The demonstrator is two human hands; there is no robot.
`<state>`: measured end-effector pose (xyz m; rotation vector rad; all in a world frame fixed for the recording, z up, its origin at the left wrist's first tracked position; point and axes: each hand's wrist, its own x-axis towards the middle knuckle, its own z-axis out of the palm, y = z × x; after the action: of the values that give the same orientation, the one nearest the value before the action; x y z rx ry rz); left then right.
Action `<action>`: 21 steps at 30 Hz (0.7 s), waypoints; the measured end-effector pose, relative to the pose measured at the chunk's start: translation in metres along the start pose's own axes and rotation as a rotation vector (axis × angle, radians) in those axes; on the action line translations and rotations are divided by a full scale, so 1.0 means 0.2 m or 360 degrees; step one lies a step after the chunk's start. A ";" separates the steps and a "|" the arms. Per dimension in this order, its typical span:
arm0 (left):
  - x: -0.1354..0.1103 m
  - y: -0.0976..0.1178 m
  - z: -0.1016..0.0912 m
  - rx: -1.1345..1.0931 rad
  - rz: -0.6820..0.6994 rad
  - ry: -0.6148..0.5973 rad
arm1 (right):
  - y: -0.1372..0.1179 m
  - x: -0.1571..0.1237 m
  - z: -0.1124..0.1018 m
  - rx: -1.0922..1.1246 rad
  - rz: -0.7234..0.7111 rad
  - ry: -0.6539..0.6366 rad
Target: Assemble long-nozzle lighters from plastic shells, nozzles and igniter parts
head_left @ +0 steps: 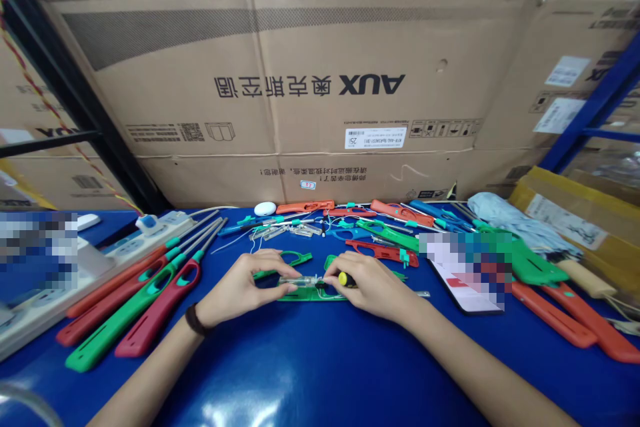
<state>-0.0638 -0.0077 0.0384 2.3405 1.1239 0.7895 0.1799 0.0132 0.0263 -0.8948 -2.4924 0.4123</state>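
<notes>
My left hand (250, 287) pinches a clear plastic lighter tank (295, 280) between thumb and fingers. My right hand (370, 283) is closed around a yellow-and-black handle (346, 278), apparently a screwdriver's. Its fingertips meet the tank's right end, by a small black part (320, 285) with a thin white wire. Just below lies a green lighter shell half (305, 294) on the blue table. Another green shell piece (299, 258) is partly hidden behind my left fingers. What the right fingertips grip at the wire is too small to tell.
Long-necked lighters (135, 307) lie at left beside a white power strip (95, 267). Opened casings (385, 252) and loose clear tanks (295, 230) spread along the back. A phone (467, 280) and more lighters (555, 313) are at right. A large cardboard box (300, 33) stands behind.
</notes>
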 end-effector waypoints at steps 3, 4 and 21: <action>0.00 0.00 0.00 0.0005 0.0006 -0.0002 | 0.00 0.00 0.00 -0.0007 -0.0015 -0.0011; 0.00 0.00 0.00 0.0004 0.0009 -0.0003 | 0.00 0.00 0.00 -0.0009 -0.0022 -0.0015; 0.00 -0.01 0.00 0.0001 0.0043 -0.0007 | 0.00 0.00 0.00 -0.0002 -0.0023 -0.0018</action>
<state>-0.0649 -0.0073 0.0379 2.3619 1.0929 0.7932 0.1794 0.0134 0.0264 -0.8769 -2.5083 0.4126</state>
